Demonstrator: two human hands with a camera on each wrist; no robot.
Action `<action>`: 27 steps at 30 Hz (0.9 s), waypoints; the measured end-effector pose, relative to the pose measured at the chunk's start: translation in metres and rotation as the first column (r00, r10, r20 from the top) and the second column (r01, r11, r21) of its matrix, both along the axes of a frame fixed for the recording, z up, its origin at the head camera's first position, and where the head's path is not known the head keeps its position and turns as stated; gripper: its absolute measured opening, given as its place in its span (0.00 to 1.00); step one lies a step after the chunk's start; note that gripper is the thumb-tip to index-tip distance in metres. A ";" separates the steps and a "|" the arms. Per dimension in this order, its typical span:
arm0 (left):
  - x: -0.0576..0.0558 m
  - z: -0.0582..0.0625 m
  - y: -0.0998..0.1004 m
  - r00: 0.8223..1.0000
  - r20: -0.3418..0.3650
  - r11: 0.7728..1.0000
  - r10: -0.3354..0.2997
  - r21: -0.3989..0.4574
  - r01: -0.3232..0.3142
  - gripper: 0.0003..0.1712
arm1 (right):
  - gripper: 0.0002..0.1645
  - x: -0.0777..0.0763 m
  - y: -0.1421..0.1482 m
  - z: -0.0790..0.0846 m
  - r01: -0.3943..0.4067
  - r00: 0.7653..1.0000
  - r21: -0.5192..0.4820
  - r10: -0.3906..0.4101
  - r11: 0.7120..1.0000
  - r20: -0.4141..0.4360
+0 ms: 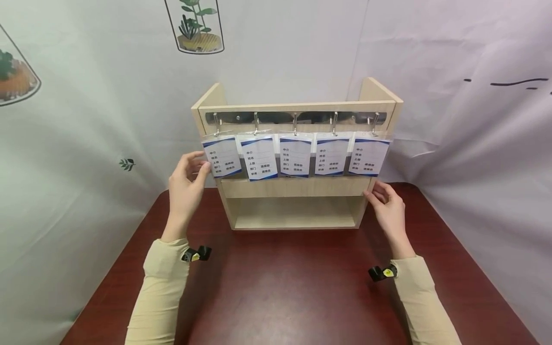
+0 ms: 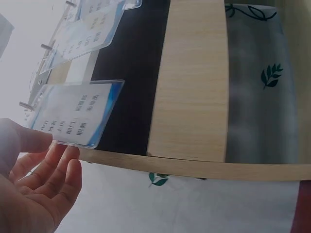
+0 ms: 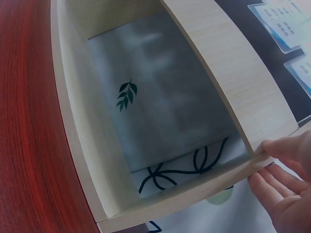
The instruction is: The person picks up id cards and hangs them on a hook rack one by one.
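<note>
Several white-and-blue name badges in clear sleeves hang in a row from metal hooks on a small wooden rack (image 1: 297, 188). At the row's left end, my left hand (image 1: 186, 181) pinches the outer edge of the leftmost badge (image 1: 222, 157) between thumb and fingers. In the left wrist view that badge (image 2: 80, 114) tilts out from its hook, the thumb (image 2: 36, 141) at its edge. My right hand (image 1: 389, 207) grips the rack's right side panel (image 3: 194, 196) low down, below the rightmost badge (image 1: 368, 157). The thumb is at the panel's front edge, fingers against its outer face.
The rack stands on a dark red table (image 1: 293, 282) close to a white cloth backdrop (image 1: 297, 52) with printed plants. Its hooks come off a shiny metal strip (image 1: 273, 118). Below the front board is an open compartment (image 1: 293, 213).
</note>
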State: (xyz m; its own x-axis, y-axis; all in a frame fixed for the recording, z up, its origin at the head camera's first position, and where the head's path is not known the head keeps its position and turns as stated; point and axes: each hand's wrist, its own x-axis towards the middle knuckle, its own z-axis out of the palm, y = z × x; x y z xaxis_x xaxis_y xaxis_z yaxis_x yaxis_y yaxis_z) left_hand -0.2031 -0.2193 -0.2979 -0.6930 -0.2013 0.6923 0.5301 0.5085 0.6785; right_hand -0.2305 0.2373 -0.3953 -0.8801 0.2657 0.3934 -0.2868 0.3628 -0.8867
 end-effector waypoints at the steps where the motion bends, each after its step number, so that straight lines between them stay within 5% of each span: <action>1: 0.001 -0.003 0.000 1.000 0.002 1.000 -0.008 0.008 0.008 0.17 | 0.28 0.000 0.000 0.000 0.000 1.000 -0.001 0.000 1.000 0.000; 15: -0.001 -0.034 0.010 0.998 0.062 0.999 -0.028 0.043 0.026 0.15 | 0.30 -0.002 0.003 -0.001 -0.005 0.999 -0.006 0.005 1.000 0.037; 27: 0.000 -0.039 0.010 0.998 0.067 1.000 -0.013 0.011 0.012 0.15 | 0.29 0.002 0.001 0.003 -0.011 1.000 0.017 0.011 1.000 0.028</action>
State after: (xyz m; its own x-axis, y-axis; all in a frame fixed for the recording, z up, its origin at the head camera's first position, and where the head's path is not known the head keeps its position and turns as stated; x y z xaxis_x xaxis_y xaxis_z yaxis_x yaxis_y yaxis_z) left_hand -0.2030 -0.2094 -0.3369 -0.7402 -0.1996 0.6421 0.4896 0.4946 0.7181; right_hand -0.2286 0.2380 -0.3923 -0.8936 0.2496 0.3731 -0.2661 0.3747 -0.8881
